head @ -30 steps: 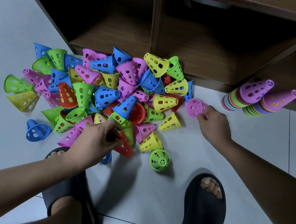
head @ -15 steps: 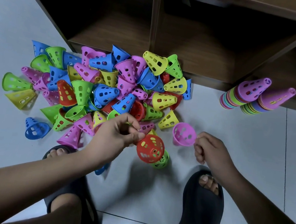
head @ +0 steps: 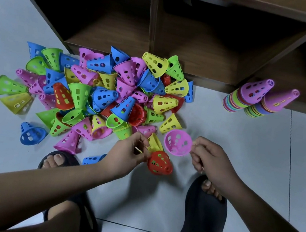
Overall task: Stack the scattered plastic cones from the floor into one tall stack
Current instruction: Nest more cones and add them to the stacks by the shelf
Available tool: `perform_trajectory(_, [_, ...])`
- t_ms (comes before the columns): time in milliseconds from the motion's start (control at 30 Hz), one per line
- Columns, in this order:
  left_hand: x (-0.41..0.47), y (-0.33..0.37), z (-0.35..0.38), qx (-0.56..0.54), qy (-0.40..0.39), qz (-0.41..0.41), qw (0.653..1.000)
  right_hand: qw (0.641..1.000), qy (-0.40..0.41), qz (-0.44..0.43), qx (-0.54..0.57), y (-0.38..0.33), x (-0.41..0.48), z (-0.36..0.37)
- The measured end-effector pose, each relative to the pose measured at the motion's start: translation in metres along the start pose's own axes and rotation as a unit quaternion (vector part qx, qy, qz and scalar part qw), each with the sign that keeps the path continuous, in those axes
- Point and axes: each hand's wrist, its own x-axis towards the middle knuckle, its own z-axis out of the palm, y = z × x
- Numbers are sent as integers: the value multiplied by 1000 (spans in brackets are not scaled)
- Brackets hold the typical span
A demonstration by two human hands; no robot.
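A pile of several perforated plastic cones [head: 100, 93] in pink, blue, green, yellow and red lies on the tiled floor. My left hand [head: 126, 154] pinches the rim of a red cone [head: 159, 163], held above the floor with its tip pointing right. My right hand [head: 211, 160] pinches the rim of a pink cone [head: 177, 143], its open mouth facing me. The two held cones sit close together, just apart. At the right stand two stacks of cones [head: 248, 97], each topped by a pink cone.
A dark wooden shelf unit [head: 152, 28] with open compartments stands right behind the pile. My two feet in black slippers [head: 204, 208] are planted on the tiles below my hands. A lone blue cone [head: 31, 134] lies at the pile's left front edge.
My left hand lifted the red cone out of the pile and turned it tip-right. My right hand brought the pink cone from beside the pile down toward the red one.
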Motion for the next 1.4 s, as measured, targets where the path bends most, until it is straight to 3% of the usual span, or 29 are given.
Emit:
perform_trajectory(133, [-4, 6, -6, 34, -10, 81, 996, 989, -51, 41, 129, -6, -4, 10])
perform_trajectory(333, [-7, 25, -16, -73, -50, 120, 989, 970, -136, 104, 172, -6, -8, 30])
perform_trajectory(467, [-8, 19, -23, -84, -32, 114, 989, 980, -149, 87, 102, 2, 4, 33])
perform_trajectory(600, [-14, 8, -32, -15, 2, 114, 993, 997, -60, 33, -45, 10, 30, 29])
perform_trajectory(733, [-20, 2, -32, 2, 21, 100, 995, 963, 25, -95, -252, 16, 63, 18])
perform_trajectory(833, [-22, 3, -30, 45, 18, 124, 991, 946, 18, -135, -294, 19, 82, 15])
perform_trajectory(1033, [-18, 7, -27, 134, 27, 190, 972, 940, 1, -110, -323, 27, 94, 13])
perform_trajectory(1267, [-17, 11, -16, 141, 10, 196, 970, 971, 61, -96, -210, 25, 71, 8])
perform_trajectory(1400, [-12, 10, -9, 147, -1, 209, 967, 996, 55, -64, -39, 16, 58, 5])
